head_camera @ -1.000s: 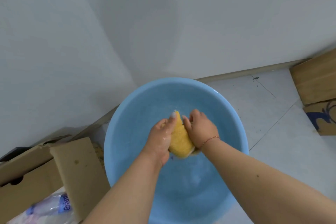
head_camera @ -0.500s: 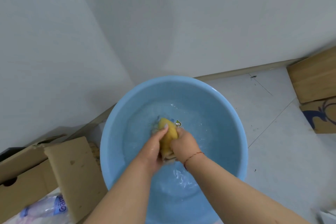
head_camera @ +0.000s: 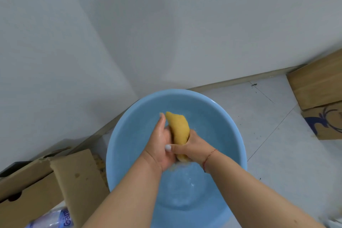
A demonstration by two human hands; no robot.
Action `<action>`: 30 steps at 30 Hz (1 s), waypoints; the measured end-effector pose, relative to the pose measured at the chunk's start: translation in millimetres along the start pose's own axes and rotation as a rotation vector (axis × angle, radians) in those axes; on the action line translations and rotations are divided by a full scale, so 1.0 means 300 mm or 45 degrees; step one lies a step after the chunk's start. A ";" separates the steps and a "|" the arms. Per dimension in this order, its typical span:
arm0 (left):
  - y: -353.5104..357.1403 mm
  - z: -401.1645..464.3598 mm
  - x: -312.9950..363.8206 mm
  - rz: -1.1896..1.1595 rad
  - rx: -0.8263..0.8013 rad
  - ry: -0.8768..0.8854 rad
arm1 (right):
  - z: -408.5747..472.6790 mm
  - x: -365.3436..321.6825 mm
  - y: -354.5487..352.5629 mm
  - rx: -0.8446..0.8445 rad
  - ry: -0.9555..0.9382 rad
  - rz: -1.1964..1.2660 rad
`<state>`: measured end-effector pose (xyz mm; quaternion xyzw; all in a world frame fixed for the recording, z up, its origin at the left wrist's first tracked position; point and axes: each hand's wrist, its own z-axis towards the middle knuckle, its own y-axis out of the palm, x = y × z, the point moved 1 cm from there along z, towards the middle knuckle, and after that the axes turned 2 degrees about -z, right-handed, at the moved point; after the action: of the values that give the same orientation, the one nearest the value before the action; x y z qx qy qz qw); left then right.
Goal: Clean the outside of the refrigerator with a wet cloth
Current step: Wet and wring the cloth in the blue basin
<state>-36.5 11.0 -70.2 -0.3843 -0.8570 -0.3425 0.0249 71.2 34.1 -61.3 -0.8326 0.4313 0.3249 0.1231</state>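
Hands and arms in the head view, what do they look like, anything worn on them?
Both forearms are bare, no sleeves in view. The right hand has a thin red string bracelet round the wrist and a pale, whitish nail on the thumb. The left hand looks wet and glossy, with nothing worn.

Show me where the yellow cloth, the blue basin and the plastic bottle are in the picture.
yellow cloth point(head_camera: 179, 127): head view, on its upper part above the hands.
blue basin point(head_camera: 118, 140): head view, on its left inner wall.
plastic bottle point(head_camera: 55, 218): head view, on its body near the label, bottom left.
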 end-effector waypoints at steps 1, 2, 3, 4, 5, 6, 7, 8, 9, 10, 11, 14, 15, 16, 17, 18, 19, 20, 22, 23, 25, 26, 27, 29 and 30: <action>0.004 -0.002 0.007 0.111 -0.014 -0.006 | -0.003 -0.002 -0.011 -0.041 0.015 0.079; 0.009 -0.005 0.017 0.231 -0.005 0.018 | -0.013 -0.010 -0.022 -0.063 0.047 0.181; 0.015 -0.004 0.028 0.328 0.000 0.070 | -0.022 -0.014 -0.032 -0.085 0.112 0.304; 0.013 -0.001 0.037 0.361 0.032 0.116 | -0.029 -0.012 -0.038 -0.134 0.201 0.445; 0.006 0.001 0.040 0.313 0.069 0.171 | -0.044 -0.012 -0.036 -0.234 0.292 0.617; 0.002 -0.003 0.043 0.201 0.095 0.212 | -0.059 -0.016 -0.026 -0.383 0.367 0.793; -0.003 -0.003 0.042 0.059 0.069 0.228 | -0.075 -0.023 -0.010 -0.564 0.425 0.954; -0.002 -0.010 0.039 -0.084 -0.009 0.223 | -0.088 -0.027 0.008 -0.739 0.461 1.051; 0.005 -0.019 0.037 -0.186 -0.120 0.220 | -0.096 -0.029 0.022 -0.855 0.466 1.065; 0.021 -0.033 0.041 -0.234 -0.202 0.241 | -0.107 -0.034 0.031 -0.895 0.461 1.011; 0.026 -0.036 0.050 -0.217 -0.209 0.282 | -0.109 -0.037 0.035 -0.877 0.472 0.890; 0.038 -0.028 0.079 -0.045 0.038 0.360 | -0.102 -0.042 0.018 -0.441 0.425 0.214; 0.040 -0.019 0.081 0.021 0.117 0.390 | -0.093 -0.050 0.013 -0.248 0.382 -0.070; 0.042 -0.011 0.079 0.077 0.196 0.414 | -0.082 -0.061 0.011 -0.095 0.334 -0.344; 0.044 -0.004 0.073 0.130 0.266 0.434 | -0.064 -0.068 0.013 0.010 0.283 -0.632; 0.044 0.006 0.064 0.171 0.344 0.446 | -0.047 -0.070 0.017 0.077 0.216 -0.951; 0.041 0.018 0.054 0.199 0.418 0.471 | -0.034 -0.070 0.021 0.126 0.138 -1.230; 0.038 0.032 0.044 0.221 0.489 0.496 | -0.024 -0.067 0.023 0.188 0.050 -1.396; 0.029 0.053 0.030 0.266 0.653 0.525 | -0.008 -0.052 0.024 0.305 -0.055 -1.563; 0.019 0.066 0.021 0.258 0.751 0.511 | 0.000 -0.040 0.025 0.348 -0.120 -1.647; -0.014 0.094 0.000 0.176 0.928 0.417 | 0.016 -0.005 0.022 0.492 -0.343 -1.784; -0.032 0.104 -0.011 0.116 0.979 0.349 | 0.022 0.006 0.022 0.593 -0.520 -1.856; -0.047 0.116 -0.017 0.010 0.955 0.271 | 0.020 0.015 0.023 0.587 -0.596 -1.895; -0.043 0.117 -0.007 -0.114 0.793 0.111 | 0.024 0.035 0.018 0.507 -0.534 -1.846; -0.031 0.092 0.013 -0.082 0.673 0.071 | 0.010 0.030 0.006 0.477 -0.422 -1.620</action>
<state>-39.4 25.8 -95.3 -0.3274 -0.9274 -0.1179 0.1370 72.2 28.7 -69.2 -0.8280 -0.1175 0.2323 0.4966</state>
